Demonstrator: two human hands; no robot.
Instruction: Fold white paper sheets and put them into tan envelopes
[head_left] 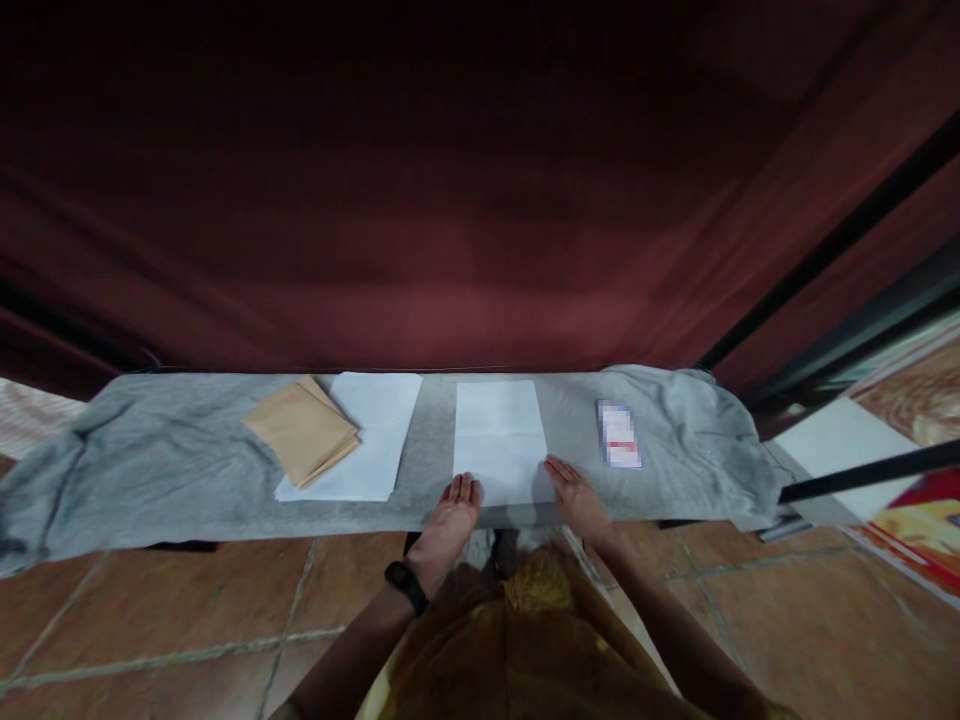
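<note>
White paper sheet (500, 430) lies between left hand (453, 512) and right hand (579, 502) | long axis points forward | both equally near | fingers extended, close together, gripping nothing

A dark red curtain (450, 270) hangs behind the long surface (429, 430), nearly black at the top and lighter low in the middle under dim light. Grey cloth (697, 430) covers the surface, rumpled at its 2 ends. Black bars (832, 247) slant at both sides. The floor (360, 580) is brown tile with pale joints. At far right are a white panel (840, 450) and a red-and-yellow poster (930, 525).
</note>
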